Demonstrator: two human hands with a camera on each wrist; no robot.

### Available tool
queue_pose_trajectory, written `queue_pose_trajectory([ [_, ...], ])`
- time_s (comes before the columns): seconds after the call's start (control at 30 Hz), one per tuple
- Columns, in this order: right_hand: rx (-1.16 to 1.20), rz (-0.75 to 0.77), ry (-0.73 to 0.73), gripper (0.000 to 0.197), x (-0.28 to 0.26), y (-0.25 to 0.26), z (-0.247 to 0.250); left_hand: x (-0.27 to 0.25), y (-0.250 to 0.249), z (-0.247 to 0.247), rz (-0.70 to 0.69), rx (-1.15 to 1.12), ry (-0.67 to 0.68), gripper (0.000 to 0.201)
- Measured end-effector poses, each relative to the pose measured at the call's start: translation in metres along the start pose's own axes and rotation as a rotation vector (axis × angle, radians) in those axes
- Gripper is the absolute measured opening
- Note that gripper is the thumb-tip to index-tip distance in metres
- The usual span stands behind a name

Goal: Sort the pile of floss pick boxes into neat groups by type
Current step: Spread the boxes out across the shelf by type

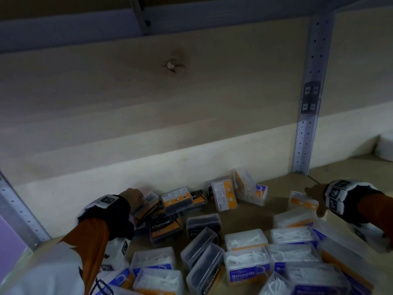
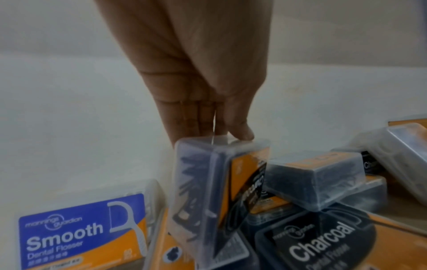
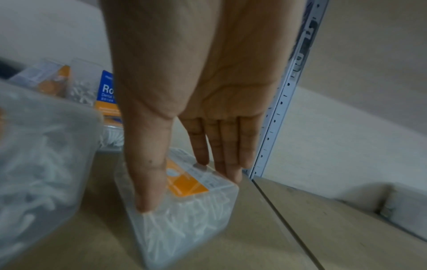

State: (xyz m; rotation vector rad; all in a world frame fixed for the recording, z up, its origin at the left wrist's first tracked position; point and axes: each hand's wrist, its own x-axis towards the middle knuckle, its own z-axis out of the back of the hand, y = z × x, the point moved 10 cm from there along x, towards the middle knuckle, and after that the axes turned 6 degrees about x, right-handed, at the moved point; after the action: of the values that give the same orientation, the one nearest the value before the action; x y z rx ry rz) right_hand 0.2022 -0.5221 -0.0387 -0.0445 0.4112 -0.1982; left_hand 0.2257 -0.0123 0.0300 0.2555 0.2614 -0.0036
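My left hand reaches to the back left of the shelf and pinches the top edge of a dark Charcoal floss pick box. In the left wrist view that Charcoal box stands on its edge under my left hand, tilted against other Charcoal boxes. My right hand spans a clear box of white picks at the right. In the right wrist view, the thumb and fingers of my right hand grip opposite edges of that clear box.
Charcoal boxes cluster at the left, and clear blue-labelled Smooth boxes crowd the front. A blue-labelled box leans near the back wall. A perforated metal upright stands just right of my right hand. Bare wooden shelf shows between the groups.
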Motion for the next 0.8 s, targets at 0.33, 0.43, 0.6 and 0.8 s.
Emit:
queue_pose_trajectory([
  [0.33,-0.08,0.113,0.103,0.041,-0.015,-0.001,0.016,0.008,0.003,0.009,-0.012,-0.016,-0.063,0.018],
  [0.43,0.014,0.038,0.021,0.045,-0.01,-0.016,0.026,0.006,0.004,0.011,0.022,-0.035,-0.072,0.02],
  [0.6,0.184,-0.025,-0.116,0.058,-0.009,-0.028,0.031,0.002,0.003,0.005,0.054,-0.072,-0.069,0.037],
  [0.8,0.189,-0.03,-0.113,0.068,-0.013,-0.029,0.028,-0.003,0.001,0.002,0.001,0.068,-0.058,0.016],
])
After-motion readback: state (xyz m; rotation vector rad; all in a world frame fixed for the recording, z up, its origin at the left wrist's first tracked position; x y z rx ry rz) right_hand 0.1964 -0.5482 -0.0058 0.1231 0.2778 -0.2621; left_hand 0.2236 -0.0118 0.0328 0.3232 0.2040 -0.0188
